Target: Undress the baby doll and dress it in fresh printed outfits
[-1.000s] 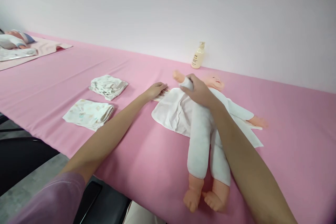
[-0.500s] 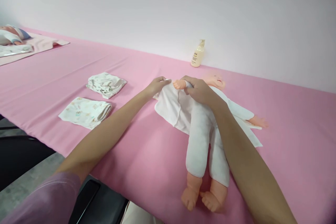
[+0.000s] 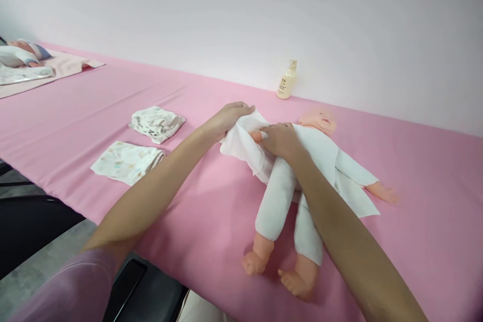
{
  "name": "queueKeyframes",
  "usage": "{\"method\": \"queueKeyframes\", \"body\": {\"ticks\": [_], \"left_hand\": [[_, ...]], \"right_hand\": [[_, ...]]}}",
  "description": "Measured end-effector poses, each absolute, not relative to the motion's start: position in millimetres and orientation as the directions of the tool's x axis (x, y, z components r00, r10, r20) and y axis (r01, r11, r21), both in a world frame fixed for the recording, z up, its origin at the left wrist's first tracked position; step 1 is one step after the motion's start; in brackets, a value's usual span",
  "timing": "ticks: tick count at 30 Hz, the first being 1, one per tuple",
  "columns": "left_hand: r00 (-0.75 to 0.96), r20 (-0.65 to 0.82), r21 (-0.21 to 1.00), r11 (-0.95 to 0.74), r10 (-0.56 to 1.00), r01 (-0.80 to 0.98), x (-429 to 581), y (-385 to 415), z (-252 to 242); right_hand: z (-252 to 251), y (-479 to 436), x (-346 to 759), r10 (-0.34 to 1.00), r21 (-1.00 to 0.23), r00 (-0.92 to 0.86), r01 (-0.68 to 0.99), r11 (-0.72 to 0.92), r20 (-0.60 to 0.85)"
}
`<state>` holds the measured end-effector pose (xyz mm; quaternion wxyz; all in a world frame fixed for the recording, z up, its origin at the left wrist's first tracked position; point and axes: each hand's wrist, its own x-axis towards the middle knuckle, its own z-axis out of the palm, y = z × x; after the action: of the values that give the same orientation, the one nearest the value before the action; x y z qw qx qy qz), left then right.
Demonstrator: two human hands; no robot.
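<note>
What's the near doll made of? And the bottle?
Near doll: probably matte cloth, being puffy and dull white; its feet perhaps smooth vinyl, given their moulded shape. Bottle: likely smooth plastic, given its even, slightly shiny surface, though possibly glass.

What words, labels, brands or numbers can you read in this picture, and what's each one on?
None can be read for certain.
Pump bottle by the wall: dark print on its front, too small and blurred to read.
Two patterned cloths: small printed motifs; cannot tell if any are letters.
Doll and white cloth: no lettering shows.
</note>
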<state>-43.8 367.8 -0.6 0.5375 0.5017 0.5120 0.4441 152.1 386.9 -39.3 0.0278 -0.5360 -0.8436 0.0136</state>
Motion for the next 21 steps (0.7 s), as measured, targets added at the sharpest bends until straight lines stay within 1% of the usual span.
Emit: {"method": "queueKeyframes", "body": {"ticks": [2,7,10,13,15,17,19,21], "left_hand": [[0.084,-0.104,0.994,0.101,0.991,0.034,-41,365,0],[0.089,-0.071,0.997,0.074,0.994,-0.029,-38,366,-6],[0.101,-0.066,0.996,0.071,0.993,-0.047,-39,370,-10],[0.117,-0.089,0.996,0.092,0.989,-0.017,-44,372,-11],[0.097,-0.109,0.990,0.099,0.989,0.100,-51,374,-11],[0.051,-0.098,0.947,0.077,0.994,0.313,-60,375,-11],[0.030,-0.076,0.825,0.046,0.997,0.563,-68,376,-11],[0.059,-0.075,0.664,0.006,0.995,0.748,-73,376,-13]], "right_hand": [[-44,390,145,0.913,-0.011,-0.408,0.913,0.408,0.017],[-46,394,137,0.928,-0.061,-0.368,0.926,0.372,0.063],[-45,395,135,0.936,-0.039,-0.343,0.937,0.347,0.078],[-46,397,134,0.936,-0.031,-0.349,0.936,0.350,0.045],[-47,398,135,0.935,-0.044,-0.354,0.934,0.355,0.028],[-48,399,138,0.932,-0.057,-0.362,0.930,0.363,0.033],[-49,398,141,0.926,-0.069,-0.374,0.924,0.377,0.056],[-49,397,143,0.921,-0.077,-0.382,0.919,0.388,0.076]]}}
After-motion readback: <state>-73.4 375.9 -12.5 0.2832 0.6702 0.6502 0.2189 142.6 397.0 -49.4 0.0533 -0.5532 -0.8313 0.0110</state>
